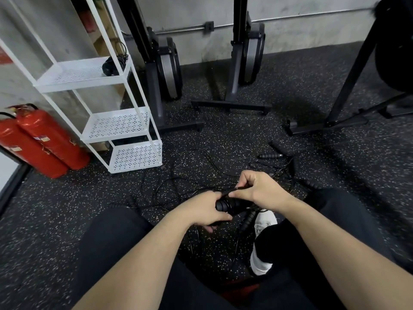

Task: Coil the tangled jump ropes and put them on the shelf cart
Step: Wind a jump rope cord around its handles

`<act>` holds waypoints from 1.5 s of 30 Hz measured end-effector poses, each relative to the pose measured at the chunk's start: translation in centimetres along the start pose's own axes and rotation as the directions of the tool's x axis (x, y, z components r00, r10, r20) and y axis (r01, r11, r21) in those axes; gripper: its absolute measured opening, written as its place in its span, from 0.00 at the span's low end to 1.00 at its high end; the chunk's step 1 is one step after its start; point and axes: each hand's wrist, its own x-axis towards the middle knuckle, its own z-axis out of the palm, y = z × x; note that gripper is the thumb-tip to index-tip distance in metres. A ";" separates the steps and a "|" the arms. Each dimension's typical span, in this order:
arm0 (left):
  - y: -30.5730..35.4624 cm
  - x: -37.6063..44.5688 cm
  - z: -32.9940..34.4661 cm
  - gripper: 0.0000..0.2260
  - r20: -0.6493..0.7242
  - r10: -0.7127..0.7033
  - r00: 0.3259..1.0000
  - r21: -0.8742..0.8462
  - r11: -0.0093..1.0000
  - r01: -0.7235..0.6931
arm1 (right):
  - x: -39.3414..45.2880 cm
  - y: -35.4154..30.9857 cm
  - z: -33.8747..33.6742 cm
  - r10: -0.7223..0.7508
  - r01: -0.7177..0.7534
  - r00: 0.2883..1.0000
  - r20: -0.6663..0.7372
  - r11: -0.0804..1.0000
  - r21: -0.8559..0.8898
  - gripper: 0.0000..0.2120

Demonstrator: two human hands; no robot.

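My left hand grips the ribbed black handles of a jump rope low over the floor. My right hand pinches the thin black cord just above those handles. Another handle dangles below them. Tangled black ropes lie spread on the speckled rubber floor in front of me, with loose handles to the right. The white shelf cart stands at the left, and a coiled black rope lies on its upper shelf.
Two red fire extinguishers lean against the wall left of the cart. Black rowing machines stand upright behind the ropes, and a black stand is at the right. My knees and a white shoe are below my hands.
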 end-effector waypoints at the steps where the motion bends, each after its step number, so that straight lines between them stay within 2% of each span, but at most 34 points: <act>1: -0.3 0.1 0.2 0.22 -0.058 0.010 0.998 0.007 1.000 -0.010 | 0.1 0.0 0.0 -0.005 0.005 1.000 0.005 1.000 -0.001 0.12; 4: -1.1 0.4 0.1 0.20 -0.218 0.012 0.976 -0.027 0.999 -0.019 | 0.0 -0.1 0.0 0.046 -0.042 0.997 0.053 0.995 -0.087 0.07; 8: -1.3 0.5 -0.1 0.16 -0.304 0.010 0.953 -0.195 0.978 -0.073 | -0.3 -0.4 0.7 0.130 -0.102 0.985 0.115 0.970 -0.222 0.16; 11: -1.0 0.6 0.2 0.16 -0.301 -0.012 0.954 -0.369 0.924 -0.105 | -0.3 -0.9 1.0 0.123 -0.102 0.986 0.116 0.979 -0.176 0.21; 15: -0.5 0.7 0.1 0.18 -0.252 -0.041 0.967 -0.573 0.812 -0.115 | -0.3 -1.0 1.3 0.017 -0.007 0.991 0.133 0.997 -0.077 0.18; 18: 0.4 0.4 0.0 0.18 -0.215 -0.030 0.976 -0.709 0.692 -0.135 | -0.2 -1.2 1.3 0.010 -0.011 0.992 0.124 1.000 0.009 0.17; 21: 1.0 0.1 0.3 0.18 -0.201 -0.006 0.980 -0.745 0.651 -0.149 | 0.0 -1.1 0.9 0.101 -0.123 0.984 0.149 0.982 0.146 0.17; 25: 1.1 -0.3 0.4 0.17 -0.153 0.023 0.988 -0.777 0.615 -0.135 | -0.4 -0.7 0.0 0.210 -0.208 0.977 0.041 0.976 -0.061 0.24; 26: 1.2 -0.4 0.3 0.17 -0.149 0.035 0.988 -0.785 0.604 -0.140 | -0.5 -0.6 -0.1 0.220 -0.218 0.975 0.033 0.974 -0.065 0.25; 28: 1.5 -0.6 0.3 0.17 -0.158 0.063 0.985 -0.812 0.559 -0.166 | -0.4 -0.6 -0.2 0.204 -0.205 0.978 0.051 0.978 0.024 0.24; 30: 1.8 -0.7 0.0 0.17 -0.187 0.072 0.980 -0.845 0.497 -0.197 | -0.2 -0.9 0.0 0.161 -0.171 0.985 0.069 0.967 0.191 0.22; 32: 2.0 -0.9 -0.2 0.16 -0.224 0.072 0.972 -0.848 0.477 -0.231 | -0.2 -1.2 0.2 0.140 -0.152 0.988 0.063 0.950 0.271 0.20; 39: 2.0 -1.7 0.1 0.17 -0.225 0.076 0.971 -0.861 0.451 -0.235 | -0.3 -0.9 0.2 0.147 -0.165 0.986 0.077 0.931 0.326 0.14; 45: 2.3 -1.9 -0.2 0.18 -0.219 0.090 0.972 -0.929 0.287 -0.236 | -0.3 -1.3 0.1 0.214 -0.223 0.975 0.066 0.899 0.378 0.17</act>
